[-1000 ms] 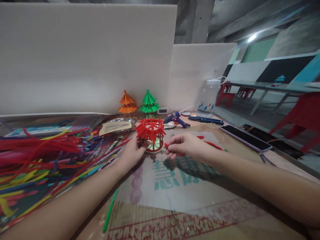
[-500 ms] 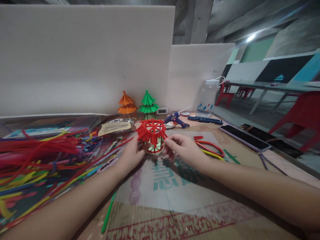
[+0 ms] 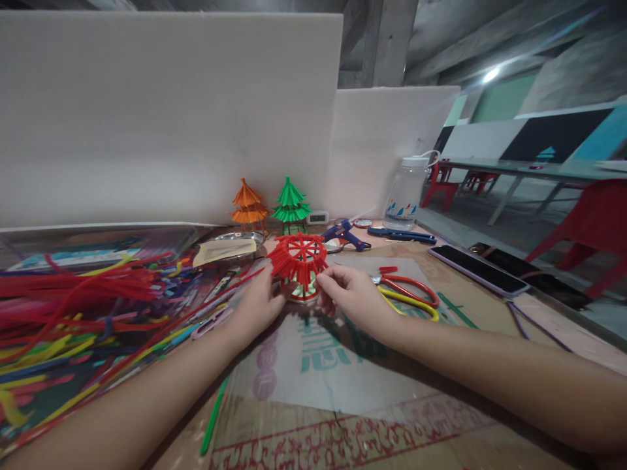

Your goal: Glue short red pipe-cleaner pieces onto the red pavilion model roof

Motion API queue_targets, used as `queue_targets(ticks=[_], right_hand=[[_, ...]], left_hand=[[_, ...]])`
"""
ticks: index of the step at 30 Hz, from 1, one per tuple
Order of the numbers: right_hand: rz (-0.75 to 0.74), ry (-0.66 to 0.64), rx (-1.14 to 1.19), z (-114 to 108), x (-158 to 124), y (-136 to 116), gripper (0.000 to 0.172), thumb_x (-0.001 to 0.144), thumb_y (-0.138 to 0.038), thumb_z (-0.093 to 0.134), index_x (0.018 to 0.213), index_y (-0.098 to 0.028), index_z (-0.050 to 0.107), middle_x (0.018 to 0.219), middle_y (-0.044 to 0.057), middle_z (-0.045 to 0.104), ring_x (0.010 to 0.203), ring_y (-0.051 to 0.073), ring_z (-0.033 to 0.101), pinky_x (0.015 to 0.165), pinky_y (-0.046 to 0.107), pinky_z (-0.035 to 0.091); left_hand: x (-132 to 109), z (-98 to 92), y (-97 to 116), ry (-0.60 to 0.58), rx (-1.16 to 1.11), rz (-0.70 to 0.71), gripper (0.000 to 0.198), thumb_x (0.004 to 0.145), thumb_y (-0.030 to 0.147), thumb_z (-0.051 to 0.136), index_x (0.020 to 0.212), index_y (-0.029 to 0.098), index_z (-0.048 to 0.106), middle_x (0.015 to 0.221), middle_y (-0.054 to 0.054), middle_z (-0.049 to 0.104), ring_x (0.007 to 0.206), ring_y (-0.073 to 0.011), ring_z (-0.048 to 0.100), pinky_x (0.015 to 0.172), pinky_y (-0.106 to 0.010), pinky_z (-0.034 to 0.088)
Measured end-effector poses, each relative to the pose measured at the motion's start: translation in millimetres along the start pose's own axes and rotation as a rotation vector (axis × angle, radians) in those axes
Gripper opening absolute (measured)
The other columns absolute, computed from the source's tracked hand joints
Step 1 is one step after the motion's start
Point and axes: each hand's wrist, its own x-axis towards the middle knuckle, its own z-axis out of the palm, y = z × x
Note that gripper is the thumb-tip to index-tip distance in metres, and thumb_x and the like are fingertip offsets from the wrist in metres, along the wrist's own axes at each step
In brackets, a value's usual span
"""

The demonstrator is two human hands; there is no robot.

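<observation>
A small red pavilion model (image 3: pixel 298 260) made of pipe cleaners stands on the table, with a pale round base. My left hand (image 3: pixel 255 307) grips its left side near the base. My right hand (image 3: pixel 349 297) pinches the right edge of its red fringed roof with thumb and fingers. Whether a loose red piece is in that pinch is hidden.
A heap of coloured pipe cleaners (image 3: pixel 83 307) fills the left. Orange (image 3: pixel 249 203) and green (image 3: pixel 291 202) finished pavilions stand by the white board. Red-and-yellow scissors (image 3: pixel 409 294), a blue glue gun (image 3: pixel 345 234), a water bottle (image 3: pixel 409 192) and two phones (image 3: pixel 480 269) lie right.
My right hand moved left from the table up to the roof's right edge, uncovering the scissors. The left hand stayed on the model.
</observation>
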Motion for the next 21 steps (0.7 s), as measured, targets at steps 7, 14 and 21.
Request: queue_targets(ticks=[7, 14, 21], right_hand=[[0.154, -0.028, 0.374, 6.5, -0.2, 1.6, 0.022, 0.095, -0.027, 0.054, 0.077, -0.017, 0.060, 0.059, 0.000, 0.065, 0.047, 0.011, 0.060, 0.047, 0.021, 0.049], [0.291, -0.097, 0.609, 9.3, 1.1, 5.7, 0.024, 0.098, -0.022, 0.052, 0.077, -0.014, 0.061, 0.058, 0.001, 0.065, 0.043, 0.008, 0.057, 0.041, 0.017, 0.045], [0.281, -0.138, 0.642, 8.3, 4.6, 8.4, 0.021, 0.092, -0.026, 0.063, 0.075, -0.014, 0.061, 0.059, 0.000, 0.065, 0.044, 0.008, 0.058, 0.042, 0.016, 0.045]], left_hand=[[0.3, -0.1, -0.8, -0.029, -0.019, -0.023, 0.035, 0.089, 0.031, 0.057, 0.120, 0.016, 0.057, 0.126, -0.013, 0.065, 0.116, -0.0272, 0.064, 0.102, -0.046, 0.050], [0.1, -0.2, -2.1, -0.039, -0.004, 0.001, 0.035, 0.090, 0.032, 0.057, 0.121, 0.017, 0.056, 0.133, -0.014, 0.062, 0.119, -0.0272, 0.062, 0.104, -0.047, 0.048], [1.1, -1.3, 0.1, -0.055, 0.012, -0.002, 0.032, 0.090, 0.033, 0.054, 0.117, 0.016, 0.058, 0.127, -0.014, 0.065, 0.115, -0.0271, 0.064, 0.102, -0.046, 0.050]])
